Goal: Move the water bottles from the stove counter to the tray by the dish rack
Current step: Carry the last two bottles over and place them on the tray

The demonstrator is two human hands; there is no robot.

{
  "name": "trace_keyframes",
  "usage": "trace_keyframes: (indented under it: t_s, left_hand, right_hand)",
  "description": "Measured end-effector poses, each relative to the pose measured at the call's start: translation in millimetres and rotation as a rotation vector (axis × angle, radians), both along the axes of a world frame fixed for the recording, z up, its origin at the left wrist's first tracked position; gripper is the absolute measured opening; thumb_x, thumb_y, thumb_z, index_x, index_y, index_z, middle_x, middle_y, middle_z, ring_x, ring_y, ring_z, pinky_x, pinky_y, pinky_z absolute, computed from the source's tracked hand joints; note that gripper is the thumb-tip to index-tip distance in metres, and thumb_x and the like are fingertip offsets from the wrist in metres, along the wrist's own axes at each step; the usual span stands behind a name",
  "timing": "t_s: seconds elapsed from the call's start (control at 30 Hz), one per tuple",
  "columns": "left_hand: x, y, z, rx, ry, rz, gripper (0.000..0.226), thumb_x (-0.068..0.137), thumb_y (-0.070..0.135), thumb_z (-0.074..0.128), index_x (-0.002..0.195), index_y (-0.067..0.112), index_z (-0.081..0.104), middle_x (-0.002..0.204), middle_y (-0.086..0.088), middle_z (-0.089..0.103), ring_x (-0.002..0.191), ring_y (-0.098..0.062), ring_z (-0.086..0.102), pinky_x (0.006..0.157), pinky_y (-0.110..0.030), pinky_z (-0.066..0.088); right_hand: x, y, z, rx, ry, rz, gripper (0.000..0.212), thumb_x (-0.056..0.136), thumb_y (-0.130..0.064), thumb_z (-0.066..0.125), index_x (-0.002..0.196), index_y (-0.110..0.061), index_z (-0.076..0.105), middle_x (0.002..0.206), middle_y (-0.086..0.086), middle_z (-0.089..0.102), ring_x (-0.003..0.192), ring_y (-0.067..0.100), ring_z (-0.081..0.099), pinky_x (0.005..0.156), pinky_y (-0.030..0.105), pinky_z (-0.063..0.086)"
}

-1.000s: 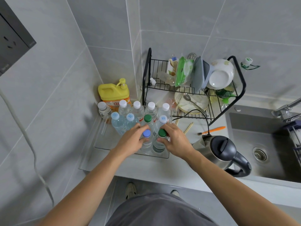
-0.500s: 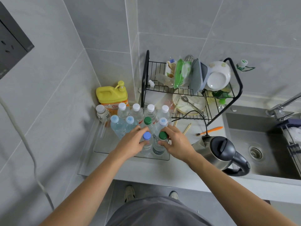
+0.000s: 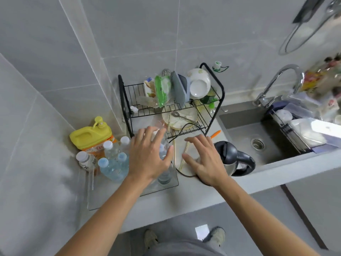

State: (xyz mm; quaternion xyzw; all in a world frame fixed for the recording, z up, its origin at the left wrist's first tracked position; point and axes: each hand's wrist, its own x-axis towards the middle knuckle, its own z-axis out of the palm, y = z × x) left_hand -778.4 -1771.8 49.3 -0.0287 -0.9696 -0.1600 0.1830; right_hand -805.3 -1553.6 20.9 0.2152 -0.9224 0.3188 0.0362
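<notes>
Several clear water bottles [image 3: 112,163] with white and blue caps stand in the clear tray [image 3: 96,202] left of the black dish rack [image 3: 127,108]. My left hand [image 3: 149,156] hovers over the tray's right part with fingers spread, holding nothing and hiding the bottles beneath it. My right hand [image 3: 203,159] is lifted over the counter to the right of the tray, fingers spread and empty.
A yellow detergent jug [image 3: 90,135] stands behind the bottles by the wall. A black and steel kettle [image 3: 234,157] sits just right of my right hand, its cord looping on the counter. Chopsticks [image 3: 184,154] lie between my hands. The sink [image 3: 258,137] and faucet are further right.
Both hands let go of the blue-capped and green-capped bottles and lifted with fingers spread. My right hand moved right, off the tray. The view swung to the right.
</notes>
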Motion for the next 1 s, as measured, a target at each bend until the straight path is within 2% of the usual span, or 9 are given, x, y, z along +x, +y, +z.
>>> trace_keyframes:
  t_s: [0.17,0.23,0.47,0.6,0.77,1.0]
  left_hand:
    - [-29.6,75.1,31.2,-0.078,-0.029,-0.159,0.069,0.093,0.062,0.051,0.153,0.029,0.048,0.153,-0.002,0.052,0.137,-0.028,0.047,0.104,-0.049,0.044]
    - [-36.0,119.3,39.4,-0.088,-0.036,-0.228,0.072,0.092,0.063,0.05,0.157,0.032,0.044,0.16,-0.002,0.046,0.146,-0.029,0.041,0.112,-0.052,0.04]
    - [-22.0,322.0,53.7,-0.098,0.005,-0.528,0.077,0.095,0.064,0.044,0.165,0.033,0.032,0.172,-0.005,0.031,0.161,-0.028,0.021,0.129,-0.056,0.022]
    - [6.5,450.0,53.6,-0.095,-0.007,-0.716,0.076,0.096,0.065,0.043,0.165,0.034,0.031,0.172,-0.004,0.03,0.162,-0.027,0.018,0.13,-0.057,0.019]
    - [64.3,601.4,54.2,-0.115,0.015,-1.002,0.078,0.094,0.066,0.042,0.165,0.034,0.032,0.171,-0.003,0.032,0.161,-0.028,0.022,0.127,-0.053,0.021]
    - [177.1,774.6,34.7,-0.141,0.006,-1.382,0.078,0.095,0.069,0.039,0.165,0.036,0.032,0.172,-0.006,0.033,0.161,-0.029,0.024,0.128,-0.056,0.024]
  right_hand:
    - [10.1,79.6,30.7,0.007,0.149,-0.247,0.055,0.099,-0.057,0.051,0.143,-0.025,0.057,0.138,-0.004,0.054,0.123,0.022,0.046,0.102,0.046,0.043]
    - [19.2,120.7,37.7,0.029,0.178,-0.363,0.058,0.098,-0.059,0.049,0.146,-0.025,0.055,0.147,-0.001,0.051,0.133,0.024,0.044,0.108,0.047,0.04]
    - [88.0,300.5,46.9,0.11,0.131,-0.721,0.069,0.1,-0.067,0.041,0.16,-0.034,0.039,0.169,0.001,0.031,0.159,0.025,0.021,0.127,0.053,0.021]
    - [155.1,403.4,52.6,0.142,0.062,-0.937,0.073,0.098,-0.069,0.037,0.163,-0.037,0.031,0.174,0.002,0.023,0.163,0.023,0.009,0.132,0.052,0.008]
    - [260.1,513.4,58.9,0.175,0.0,-1.266,0.078,0.096,-0.07,0.035,0.165,-0.035,0.027,0.175,0.003,0.018,0.164,0.024,0.006,0.132,0.052,0.005]
    - [412.4,602.4,53.4,0.173,-0.09,-1.678,0.078,0.097,-0.07,0.032,0.166,-0.036,0.022,0.177,0.001,0.011,0.164,0.021,0.0,0.132,0.05,-0.001]
